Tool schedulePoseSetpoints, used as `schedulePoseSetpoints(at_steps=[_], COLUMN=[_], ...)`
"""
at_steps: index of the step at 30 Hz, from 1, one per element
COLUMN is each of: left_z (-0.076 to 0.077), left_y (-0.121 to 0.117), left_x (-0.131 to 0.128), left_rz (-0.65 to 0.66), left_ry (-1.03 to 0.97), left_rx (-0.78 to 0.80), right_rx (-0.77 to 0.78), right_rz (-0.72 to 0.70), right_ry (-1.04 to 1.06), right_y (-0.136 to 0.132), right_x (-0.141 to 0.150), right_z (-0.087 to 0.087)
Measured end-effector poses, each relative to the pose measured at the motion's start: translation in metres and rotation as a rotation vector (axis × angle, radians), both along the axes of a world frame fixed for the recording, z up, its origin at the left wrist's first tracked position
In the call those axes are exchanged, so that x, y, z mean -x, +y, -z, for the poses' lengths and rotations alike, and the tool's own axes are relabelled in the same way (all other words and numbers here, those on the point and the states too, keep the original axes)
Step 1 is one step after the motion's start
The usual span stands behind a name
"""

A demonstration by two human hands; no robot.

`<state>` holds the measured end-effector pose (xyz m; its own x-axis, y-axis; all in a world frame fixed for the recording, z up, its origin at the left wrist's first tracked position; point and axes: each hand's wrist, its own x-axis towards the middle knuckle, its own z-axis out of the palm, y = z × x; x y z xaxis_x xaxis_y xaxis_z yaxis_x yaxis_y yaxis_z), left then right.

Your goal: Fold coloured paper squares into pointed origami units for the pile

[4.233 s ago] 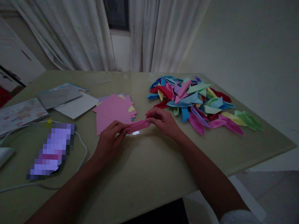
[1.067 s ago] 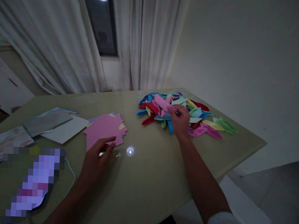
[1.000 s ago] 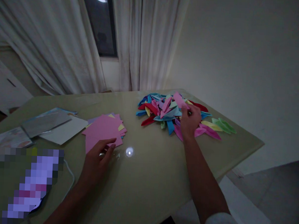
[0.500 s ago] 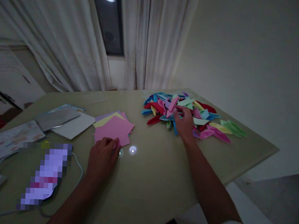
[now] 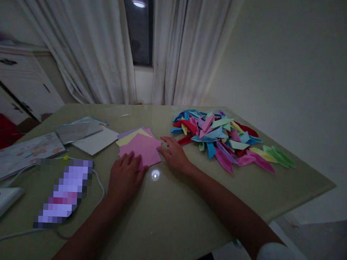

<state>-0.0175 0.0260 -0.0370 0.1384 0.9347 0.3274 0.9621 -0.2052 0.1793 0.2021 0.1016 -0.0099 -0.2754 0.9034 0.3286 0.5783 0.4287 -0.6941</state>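
A loose stack of coloured paper squares lies in the middle of the table, with a pink sheet (image 5: pixel 142 146) on top and yellow (image 5: pixel 132 137) and purple sheets showing at its back. My left hand (image 5: pixel 125 177) rests on the near left part of the pink sheet, fingers spread. At the stack's right corner is my right hand (image 5: pixel 174 155), thumb and forefinger apart around the corner of the paper; nothing is visibly gripped. Further right sits a heap of folded paper pieces (image 5: pixel 216 133) in many colours.
On the left lie a white sheet (image 5: pixel 96 141), a clear plastic sleeve (image 5: pixel 75 131), a patterned flat packet (image 5: pixel 30 152) and a blurred-out phone-like device (image 5: pixel 65 194) with a cable. A white device (image 5: pixel 2 203) stands at the left edge. The table's right edge borders a wall.
My right hand has moved left from the folded-paper heap to the stack's right corner. The left hand's fingers have spread on the pink sheet. The view has shifted slightly left.
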Motion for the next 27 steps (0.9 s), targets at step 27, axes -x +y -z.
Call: schedulePoseSetpoints(at_steps=[27], left_z=[-0.003], left_y=[-0.002], left_x=[-0.009], left_rz=[0.070], left_ry=[-0.021], left_rx=[-0.041], right_rx=[0.416], right_rz=[0.224], right_ry=[0.264], right_y=[0.118], right_x=[0.062], right_z=[-0.019])
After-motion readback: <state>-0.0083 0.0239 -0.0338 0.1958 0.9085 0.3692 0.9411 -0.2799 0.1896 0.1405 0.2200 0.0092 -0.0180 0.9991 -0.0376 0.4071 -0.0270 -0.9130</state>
